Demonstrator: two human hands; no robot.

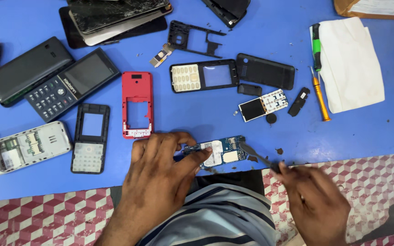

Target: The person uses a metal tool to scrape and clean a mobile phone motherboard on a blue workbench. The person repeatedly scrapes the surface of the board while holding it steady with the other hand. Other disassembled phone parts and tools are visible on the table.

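Pinning a small blue phone circuit board (219,151) flat against the blue worktop (352,132) near its front edge, the left hand (160,177) has its thumb and fingertips pressed on the board's left end. The right hand (315,200) has its grip clamped on a thin dark metal tool (257,156), whose tip touches the board's right edge. A red plastic phone frame (137,105) lies just behind the left hand.
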